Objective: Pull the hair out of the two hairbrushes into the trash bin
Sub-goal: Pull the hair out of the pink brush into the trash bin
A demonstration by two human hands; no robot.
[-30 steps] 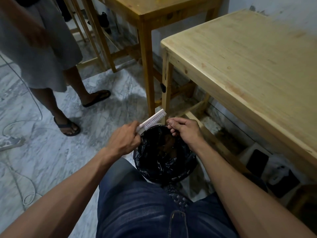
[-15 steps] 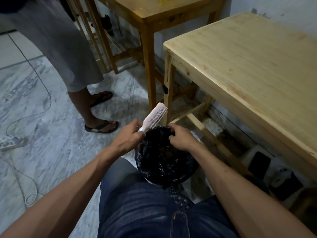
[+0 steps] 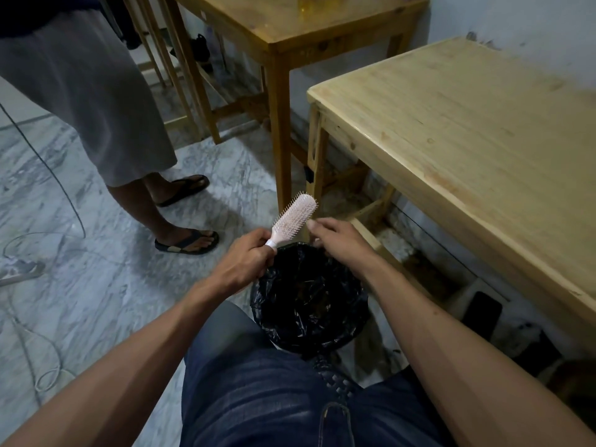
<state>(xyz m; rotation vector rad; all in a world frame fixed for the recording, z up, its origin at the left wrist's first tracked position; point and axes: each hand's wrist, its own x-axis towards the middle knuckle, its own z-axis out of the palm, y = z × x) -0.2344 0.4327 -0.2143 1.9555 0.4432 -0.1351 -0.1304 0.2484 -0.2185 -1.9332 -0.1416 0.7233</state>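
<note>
A pale pink hairbrush [image 3: 294, 218] points up and away, bristles facing me, with brownish hair caught among the lower bristles. My left hand [image 3: 245, 262] grips its handle just above the far rim of the trash bin [image 3: 309, 295], which has a black bag liner and stands between my knees. My right hand [image 3: 338, 238] hovers beside the brush head on its right, fingers loosely curled, fingertips close to the bristles; whether they hold any hair I cannot tell. Only one hairbrush is in view.
A light wooden table [image 3: 467, 130] stands at the right, a darker wooden table [image 3: 290, 30] behind it. Another person in grey shorts and sandals [image 3: 187, 241] stands at the left on the marble floor. White cables [image 3: 38, 240] lie on the floor at the far left.
My left hand turned the brush so its bristles face me and raised it slightly. My right hand lifted from the bin's rim to beside the brush head. The standing person stepped closer.
</note>
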